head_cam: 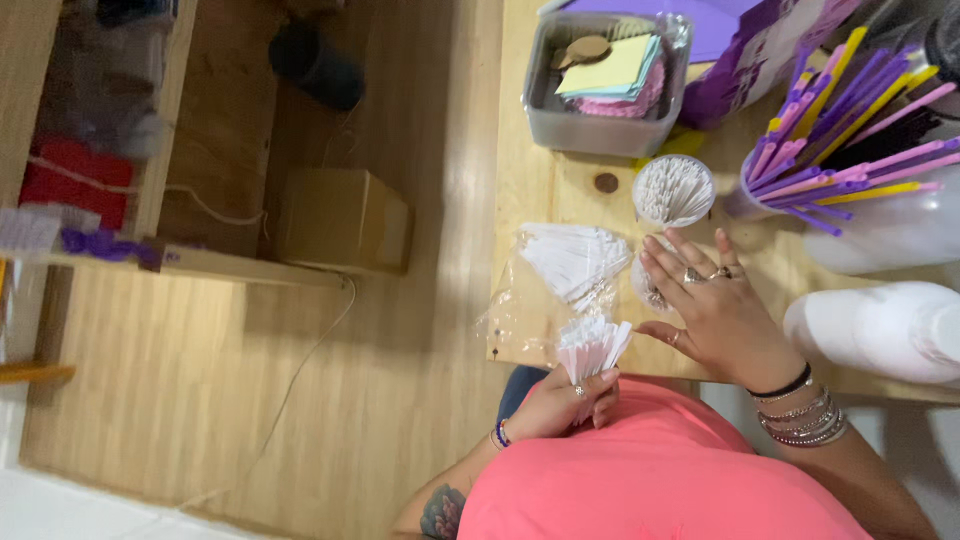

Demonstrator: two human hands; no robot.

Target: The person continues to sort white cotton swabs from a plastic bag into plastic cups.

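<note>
Basically: gripped a fanned bundle of thin white sticks point(593, 345) in clenched left hand point(555, 405), above the near edge of a pale wooden table point(540, 180). Rested right hand point(715, 310) flat there, fingers spread, grasping nothing. Noted wood-plank floor point(300, 400) alongside. Spotted more white sticks in a crinkly clear bag point(570, 262) and a round clear cup point(673, 190), pastel paper sheets in a grey tub point(600, 125).

White paper sticks point(592, 347) fan out at six o'clock, above a coral-pink shirt point(660, 470). At two o'clock, straws point(850, 110) mix purple, pink and yellow. At twelve, a clear tub point(600, 125) holds yellow, blue and pink paper. The table point(540, 180) is pale wood.
</note>
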